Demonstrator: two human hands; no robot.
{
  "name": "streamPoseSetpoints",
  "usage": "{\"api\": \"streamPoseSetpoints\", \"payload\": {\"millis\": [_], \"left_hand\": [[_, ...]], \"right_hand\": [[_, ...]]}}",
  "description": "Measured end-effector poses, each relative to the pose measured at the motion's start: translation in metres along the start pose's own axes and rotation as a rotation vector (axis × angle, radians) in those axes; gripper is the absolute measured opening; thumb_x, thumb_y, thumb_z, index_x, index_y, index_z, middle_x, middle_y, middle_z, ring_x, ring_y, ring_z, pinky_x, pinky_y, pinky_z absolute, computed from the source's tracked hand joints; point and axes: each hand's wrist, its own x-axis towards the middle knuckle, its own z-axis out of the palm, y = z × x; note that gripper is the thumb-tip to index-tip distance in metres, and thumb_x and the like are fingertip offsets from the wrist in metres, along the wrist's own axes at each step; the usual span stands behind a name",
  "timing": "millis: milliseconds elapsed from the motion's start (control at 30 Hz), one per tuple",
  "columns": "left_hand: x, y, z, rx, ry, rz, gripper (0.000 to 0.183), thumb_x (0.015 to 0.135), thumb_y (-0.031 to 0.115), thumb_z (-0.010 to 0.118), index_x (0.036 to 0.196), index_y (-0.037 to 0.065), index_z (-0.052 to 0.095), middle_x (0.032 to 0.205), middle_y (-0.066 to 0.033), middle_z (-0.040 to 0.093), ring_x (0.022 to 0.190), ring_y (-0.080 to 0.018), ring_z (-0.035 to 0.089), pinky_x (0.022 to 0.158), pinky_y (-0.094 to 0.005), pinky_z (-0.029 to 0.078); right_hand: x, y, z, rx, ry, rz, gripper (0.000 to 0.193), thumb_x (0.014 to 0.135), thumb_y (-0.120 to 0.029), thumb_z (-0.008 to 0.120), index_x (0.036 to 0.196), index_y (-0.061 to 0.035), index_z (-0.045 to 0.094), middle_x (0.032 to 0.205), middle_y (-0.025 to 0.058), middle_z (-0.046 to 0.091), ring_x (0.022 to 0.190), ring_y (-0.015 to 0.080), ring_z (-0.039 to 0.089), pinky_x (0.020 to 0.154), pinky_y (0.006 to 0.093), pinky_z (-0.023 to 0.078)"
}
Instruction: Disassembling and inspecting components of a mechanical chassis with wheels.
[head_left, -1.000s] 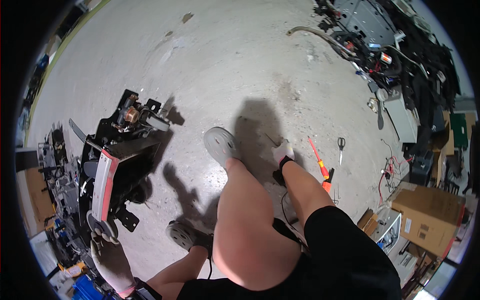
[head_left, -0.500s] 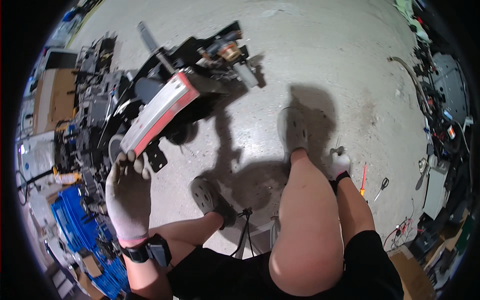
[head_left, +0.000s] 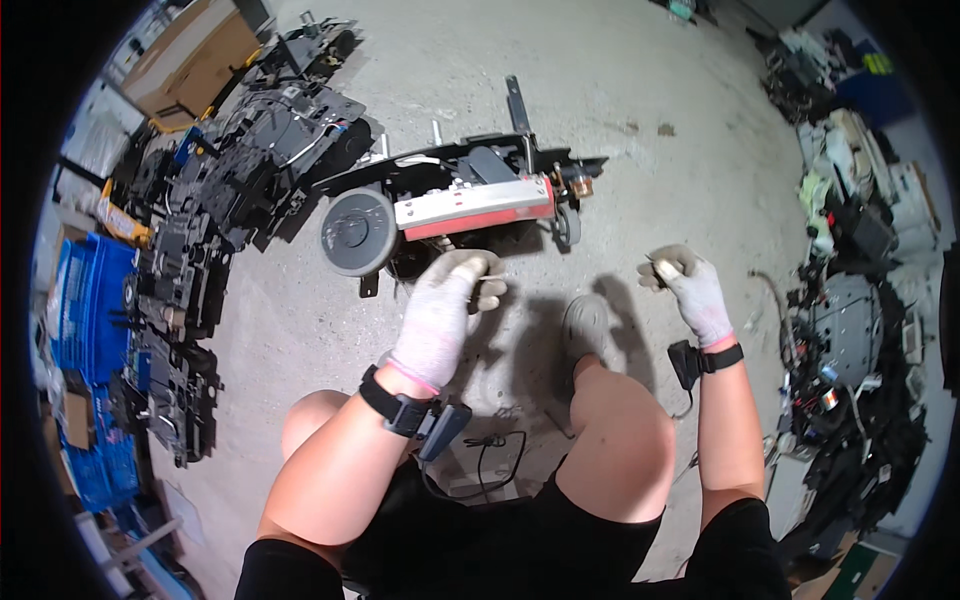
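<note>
A wheeled machine assembly lies on the floor in front of me, with a silver and red bar (head_left: 475, 208), a large grey wheel (head_left: 357, 232) on its left and a small caster (head_left: 567, 226) on its right. My left hand (head_left: 450, 305), in a white glove with grey fingers, is in front of the bar, fingers curled. A small thin thing shows at its fingertips, too small to name. My right hand (head_left: 692, 292), gloved alike, hangs over the floor right of the machine. Its thumb and fingers are pinched together; what they hold, if anything, I cannot make out.
Dark machine parts (head_left: 265, 150) line the left side, beside blue crates (head_left: 90, 300) and a cardboard box (head_left: 190, 60). More parts and a metal panel (head_left: 845, 320) are heaped along the right. A cable (head_left: 505, 470) lies between my legs.
My right hand has come up off the floor beside my foot. My left hand has left the end of the silver and red bar, its fingers now curled. The view has shifted.
</note>
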Motion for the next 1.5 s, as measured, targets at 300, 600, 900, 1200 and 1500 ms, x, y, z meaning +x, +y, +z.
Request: {"api": "streamPoseSetpoints", "payload": {"millis": [300, 600, 900, 1200, 1500], "left_hand": [[-0.028, -0.018, -0.013, 0.826, -0.396, 0.213, 0.032, 0.093, 0.03, 0.06, 0.099, -0.001, 0.065, 0.094, -0.0205, 0.068, 0.089, -0.0336, 0.065, 0.081, -0.0412, 0.051], [-0.028, -0.011, -0.038, 1.19, -0.414, 0.334, 0.037, 0.091, 0.037, 0.054, 0.093, 0.002, 0.067, 0.097, -0.0239, 0.067, 0.094, -0.0406, 0.064, 0.084, -0.0466, 0.052], [-0.016, 0.004, -0.041, 1.219, -0.449, 0.278, 0.042, 0.091, 0.039, 0.052, 0.095, 0.0, 0.068, 0.1, -0.0251, 0.067, 0.098, -0.0413, 0.063, 0.09, -0.0472, 0.049], [-0.017, 0.003, -0.032, 1.232, -0.48, 0.244, 0.044, 0.092, 0.041, 0.051, 0.1, 0.0, 0.065, 0.103, -0.0237, 0.067, 0.101, -0.0406, 0.063, 0.091, -0.0472, 0.049], [-0.019, 0.012, -0.032, 1.221, -0.522, 0.148, 0.044, 0.093, 0.041, 0.052, 0.106, 0.001, 0.062, 0.108, -0.0225, 0.066, 0.105, -0.0388, 0.062, 0.094, -0.0478, 0.047]], "right_hand": [[0.058, -0.092, 0.112, -0.447, 0.078, -0.49, 0.016, 0.088, -0.018, 0.068, 0.096, -0.0045, 0.071, 0.082, 0.0159, 0.069, 0.076, 0.0258, 0.069, 0.07, 0.0356, 0.052], [0.1, -0.086, 0.141, -0.764, 0.222, -0.333, 0.02, 0.091, -0.026, 0.063, 0.095, -0.0066, 0.068, 0.087, 0.0185, 0.069, 0.084, 0.0362, 0.068, 0.073, 0.0468, 0.052], [0.103, -0.069, 0.14, -0.897, 0.246, -0.366, 0.02, 0.09, -0.027, 0.064, 0.093, -0.0077, 0.068, 0.089, 0.0175, 0.069, 0.088, 0.0376, 0.066, 0.075, 0.0476, 0.052], [0.1, -0.073, 0.142, -1.018, 0.278, -0.392, 0.02, 0.088, -0.029, 0.065, 0.091, -0.0094, 0.068, 0.086, 0.0174, 0.069, 0.086, 0.037, 0.066, 0.074, 0.048, 0.052], [0.101, -0.094, 0.17, -1.142, 0.283, -0.244, 0.022, 0.085, -0.027, 0.064, 0.094, -0.0082, 0.067, 0.089, 0.0197, 0.07, 0.086, 0.0381, 0.068, 0.077, 0.0491, 0.054]]}}
